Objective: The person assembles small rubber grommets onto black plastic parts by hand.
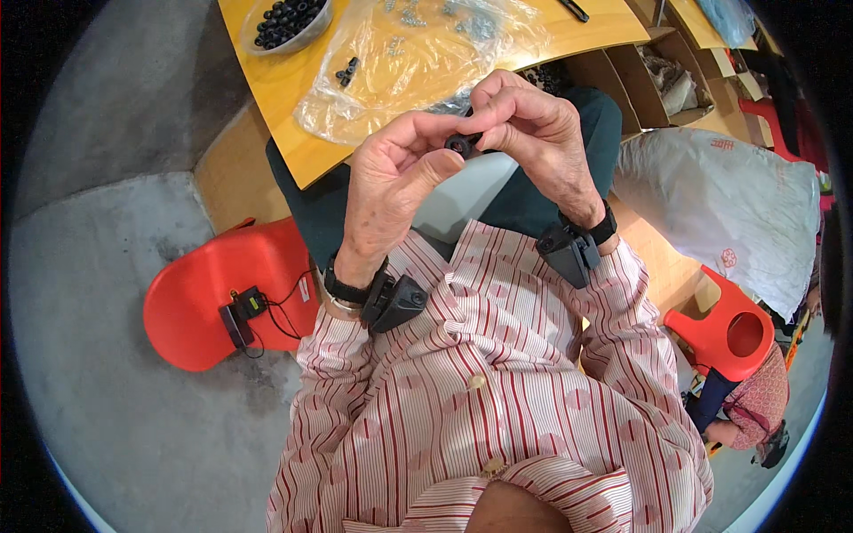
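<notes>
Above my lap, near the table's front edge, my left hand [394, 176] and my right hand [536, 133] meet with fingertips closed. Between them is a small black round part [458, 146] with a hole in its middle. My left thumb and fingers pinch its left side, while my right thumb and forefinger press on its right side. Fingers cover much of it, so I cannot tell whether it is one piece or two. Beyond my hands a clear plastic sheet [333, 111] lies on the table, with several small black parts [346, 73] and small metal pieces [410, 16] on it.
A clear tub [314, 34] of black parts stands on the yellow table [298, 160]. Cardboard boxes [622, 84] and a large white sack [720, 209] are at right. A red chair [191, 302] is left, a red stool [724, 324] right, near another person [755, 400].
</notes>
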The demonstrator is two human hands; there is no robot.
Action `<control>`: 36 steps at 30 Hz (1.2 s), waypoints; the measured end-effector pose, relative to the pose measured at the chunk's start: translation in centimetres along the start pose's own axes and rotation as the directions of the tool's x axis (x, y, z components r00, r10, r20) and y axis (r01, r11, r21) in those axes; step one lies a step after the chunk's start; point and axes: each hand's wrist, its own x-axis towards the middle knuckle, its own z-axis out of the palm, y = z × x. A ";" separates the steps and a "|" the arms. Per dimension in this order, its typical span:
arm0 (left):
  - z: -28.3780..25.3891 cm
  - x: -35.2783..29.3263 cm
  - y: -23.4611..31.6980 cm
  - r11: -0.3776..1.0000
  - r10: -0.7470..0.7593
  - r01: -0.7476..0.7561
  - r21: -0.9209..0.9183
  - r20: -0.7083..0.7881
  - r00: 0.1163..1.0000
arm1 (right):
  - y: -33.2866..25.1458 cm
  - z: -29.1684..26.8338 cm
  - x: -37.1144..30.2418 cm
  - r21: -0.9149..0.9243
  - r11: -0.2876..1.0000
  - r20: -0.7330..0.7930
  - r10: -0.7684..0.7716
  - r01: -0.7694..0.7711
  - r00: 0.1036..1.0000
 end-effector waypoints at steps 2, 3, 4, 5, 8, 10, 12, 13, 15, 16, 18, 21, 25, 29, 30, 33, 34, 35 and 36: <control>0.0 0.2 -0.4 0.994 -0.005 0.002 -0.110 -0.024 1.000 | 0.4 -0.1 -0.2 0.005 1.000 -0.010 0.027 -0.027 1.000; 0.0 0.1 -0.3 0.994 -0.004 0.002 -0.108 -0.024 1.000 | 0.3 0.0 -0.3 0.007 1.000 -0.010 0.026 -0.025 1.000; -0.1 -0.1 -0.2 0.997 0.001 -0.003 -0.076 -0.038 0.999 | 0.2 0.0 -0.4 0.012 0.999 -0.007 0.033 -0.033 0.999; -0.1 -0.2 -0.2 0.999 0.005 -0.008 -0.045 -0.051 0.999 | 0.2 0.0 -0.5 0.018 0.999 -0.005 0.040 -0.040 0.999; -0.2 -0.3 -0.3 0.999 0.035 -0.032 0.040 -0.066 0.997 | 0.4 0.2 -0.8 0.025 0.998 -0.031 0.054 -0.053 0.998; -0.1 -0.3 -0.3 0.996 0.051 -0.046 0.074 -0.068 0.996 | 0.4 0.2 -0.9 0.007 0.998 -0.044 0.057 -0.057 0.997; 0.1 -0.3 -0.4 0.992 0.067 -0.059 0.108 -0.071 0.995 | 0.4 0.3 -1.0 -0.011 0.998 -0.056 0.061 -0.061 0.997; 0.2 -0.3 -0.5 0.986 0.098 -0.084 0.146 -0.091 0.991 | 0.3 0.5 -1.0 0.004 0.996 -0.080 0.086 -0.086 0.993; 0.3 -0.2 -0.6 0.977 0.128 -0.107 0.184 -0.109 0.986 | 0.4 0.5 -1.1 0.020 0.994 -0.104 0.112 -0.111 0.988; 0.3 -0.2 -0.6 0.977 0.132 -0.112 0.181 -0.104 0.986 | 0.4 0.5 -1.2 0.002 0.994 -0.099 0.111 -0.111 0.989; 0.2 -0.3 -0.7 0.977 0.135 -0.115 0.178 -0.101 0.986 | 0.4 0.4 -1.2 -0.015 0.993 -0.094 0.111 -0.113 0.989; 0.2 -0.4 -0.8 0.977 0.143 -0.120 0.176 -0.127 0.982 | 0.6 0.3 -1.2 -0.065 0.995 -0.072 0.070 -0.074 0.995; 0.0 -0.4 -0.8 0.975 0.144 -0.120 0.188 -0.118 0.983 | 0.7 0.5 -1.6 -0.041 0.995 -0.083 0.083 -0.087 0.993; -0.1 -0.5 -0.7 0.983 0.124 -0.103 0.151 -0.132 0.984 | 0.6 1.2 -2.0 0.095 0.987 -0.111 0.138 -0.127 0.984; -0.1 -0.4 -0.8 0.983 0.123 -0.103 0.150 -0.132 0.984 | 0.7 1.2 -2.1 0.094 0.987 -0.111 0.139 -0.128 0.984; 0.0 -0.4 -1.0 0.985 0.121 -0.101 0.142 -0.141 0.983 | 1.0 1.4 -2.3 0.085 0.990 -0.127 0.127 -0.116 0.984; 0.1 -0.3 -0.9 0.983 0.123 -0.101 0.152 -0.147 0.981 | 1.0 1.5 -2.4 0.030 0.994 -0.138 0.110 -0.107 0.984; 0.1 -0.3 -0.9 0.982 0.125 -0.100 0.162 -0.153 0.980 | 1.0 1.5 -2.5 -0.025 0.995 -0.148 0.092 -0.097 0.985; 0.1 -0.3 -0.9 0.982 0.125 -0.100 0.161 -0.154 0.980 | 1.0 1.6 -2.5 -0.025 0.995 -0.148 0.093 -0.098 0.985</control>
